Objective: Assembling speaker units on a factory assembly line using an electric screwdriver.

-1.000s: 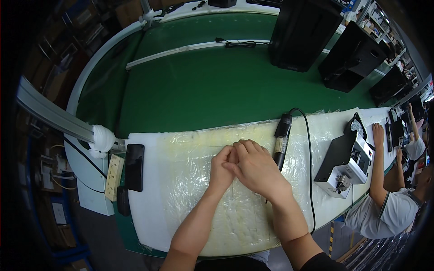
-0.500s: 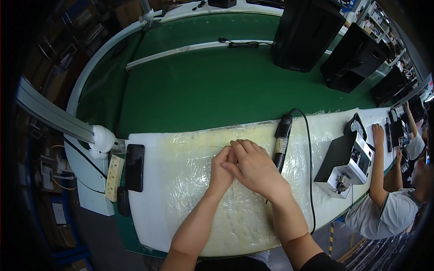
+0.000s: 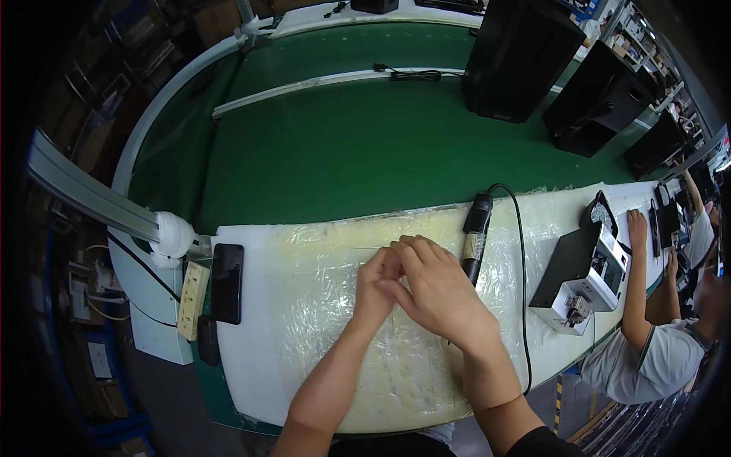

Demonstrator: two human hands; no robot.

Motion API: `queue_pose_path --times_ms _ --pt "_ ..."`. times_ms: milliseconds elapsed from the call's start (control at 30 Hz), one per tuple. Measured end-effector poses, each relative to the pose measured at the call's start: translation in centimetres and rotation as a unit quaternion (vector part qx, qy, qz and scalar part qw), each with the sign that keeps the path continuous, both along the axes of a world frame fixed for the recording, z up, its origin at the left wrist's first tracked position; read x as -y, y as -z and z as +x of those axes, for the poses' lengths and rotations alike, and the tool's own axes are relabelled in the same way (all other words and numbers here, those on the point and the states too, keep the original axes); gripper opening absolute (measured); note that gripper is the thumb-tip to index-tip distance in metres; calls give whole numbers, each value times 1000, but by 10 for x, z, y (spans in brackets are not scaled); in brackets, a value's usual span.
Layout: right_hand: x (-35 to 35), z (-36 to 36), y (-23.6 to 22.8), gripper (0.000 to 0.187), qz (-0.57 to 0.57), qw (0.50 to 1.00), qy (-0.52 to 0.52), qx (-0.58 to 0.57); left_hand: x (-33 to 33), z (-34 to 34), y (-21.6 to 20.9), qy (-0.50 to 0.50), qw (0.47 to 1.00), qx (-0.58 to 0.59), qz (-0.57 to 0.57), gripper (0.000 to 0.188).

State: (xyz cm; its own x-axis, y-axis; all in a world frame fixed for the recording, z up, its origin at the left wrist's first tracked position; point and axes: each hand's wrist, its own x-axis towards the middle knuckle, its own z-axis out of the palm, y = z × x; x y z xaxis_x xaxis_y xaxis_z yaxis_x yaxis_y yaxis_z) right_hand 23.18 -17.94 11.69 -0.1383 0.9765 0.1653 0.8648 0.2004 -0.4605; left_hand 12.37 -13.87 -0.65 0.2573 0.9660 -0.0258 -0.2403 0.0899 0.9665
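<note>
My left hand [image 3: 375,292] and my right hand [image 3: 434,286] are together above the plastic-wrapped pale pad [image 3: 320,365]. The left fingers are curled, and the right hand lies over them with its fingers side by side. The space between the palms is hidden, so I cannot make out whether anything is held there. Just right of my right hand, a black corded electric screwdriver [image 3: 477,221] lies on the pad, not touched. Its black cable loops away to the right and down toward the near edge.
Beyond the pad runs a green conveyor belt [image 3: 343,152] with tall black speaker cabinets [image 3: 518,61] at right. A black phone [image 3: 227,283] and a cream power strip [image 3: 193,301] lie left. At right stands a black-and-white device [image 3: 582,278], beside a co-worker's arm [image 3: 638,266].
My right hand and wrist have shifted slightly to the right and lie a little looser over the left. The speaker cabinets and a coiled cord on the belt have moved slightly right.
</note>
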Motion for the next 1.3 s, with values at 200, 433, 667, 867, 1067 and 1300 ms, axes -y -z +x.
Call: queue_pose_path --times_ms 200,433,667,867,1067,1300 --pt "-8 0 23 48 -12 1000 6 -21 -3 -3 -2 -7 993 -110 43 40" --pt "-6 0 10 49 -22 1000 2 2 -3 -5 5 4 996 -84 37 36" --pt "-3 2 -3 47 43 996 -17 -71 1 -2 -15 10 999 -30 -8 29" --pt "-9 4 25 39 -28 1000 10 -6 -3 -6 -3 5 988 -151 39 34" --pt "-2 4 3 39 -33 999 8 12 0 -4 -11 1 991 -128 39 34" --pt "-3 6 2 50 -6 1000 14 -25 -1 -4 -7 15 997 -72 -9 40"
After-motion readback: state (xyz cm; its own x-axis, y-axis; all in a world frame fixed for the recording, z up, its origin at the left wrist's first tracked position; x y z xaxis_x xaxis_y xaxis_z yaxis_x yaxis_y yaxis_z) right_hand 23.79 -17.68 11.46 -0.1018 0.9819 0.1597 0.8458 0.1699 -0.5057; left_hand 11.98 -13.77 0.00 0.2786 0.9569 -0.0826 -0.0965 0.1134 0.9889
